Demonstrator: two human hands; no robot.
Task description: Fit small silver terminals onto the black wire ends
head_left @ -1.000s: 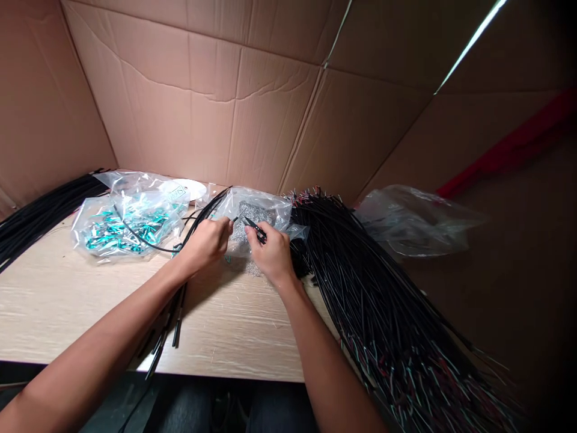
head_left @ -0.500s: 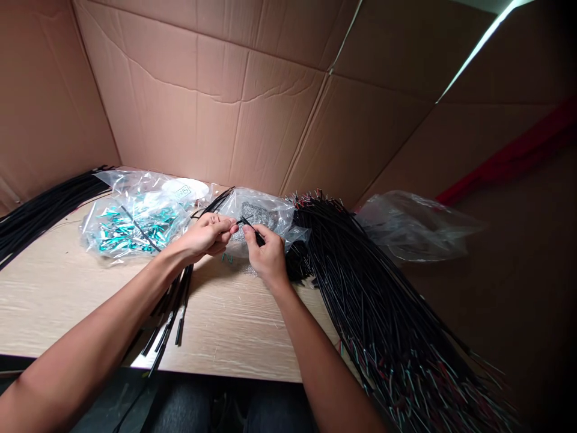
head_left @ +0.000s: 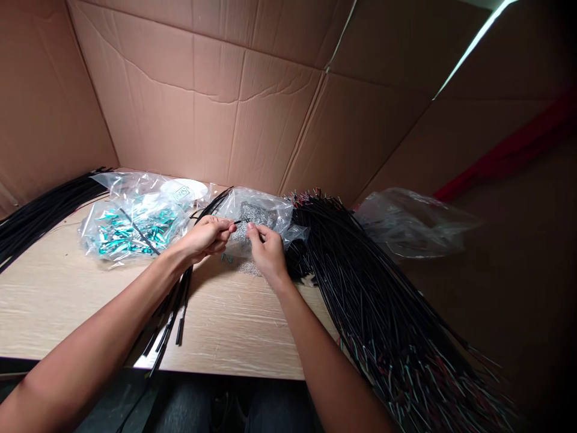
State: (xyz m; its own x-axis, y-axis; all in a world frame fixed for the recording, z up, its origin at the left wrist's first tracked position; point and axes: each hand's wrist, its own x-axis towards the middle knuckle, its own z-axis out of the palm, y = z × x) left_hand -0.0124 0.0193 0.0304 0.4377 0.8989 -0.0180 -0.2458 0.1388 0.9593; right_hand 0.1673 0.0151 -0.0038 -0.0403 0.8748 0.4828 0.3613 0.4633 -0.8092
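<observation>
A thin black cable (head_left: 241, 222) spans the short gap between my two hands. My left hand (head_left: 210, 236) pinches one part of it, fingers curled. My right hand (head_left: 269, 252) is closed on the black piece at the other side, thumb on top; how the pieces meet there is too small to make out. Behind the hands lies a clear bag of small silvery metal parts (head_left: 253, 211). Several black cables (head_left: 181, 300) run under my left wrist towards the table's front edge, with bare silvery sections near their ends.
A clear bag of teal and silver parts (head_left: 135, 231) lies at the left, with black cables (head_left: 40, 207) beyond it. A large bundle of black cables (head_left: 360, 282) fills the right side. An empty-looking plastic bag (head_left: 415, 225) sits behind it. Cardboard walls (head_left: 198, 90) enclose the table (head_left: 243, 337).
My right hand has shifted slightly to the right, and the black tips that stuck up at its fingertips now lie flatter between the hands. My left hand stays nearly in place.
</observation>
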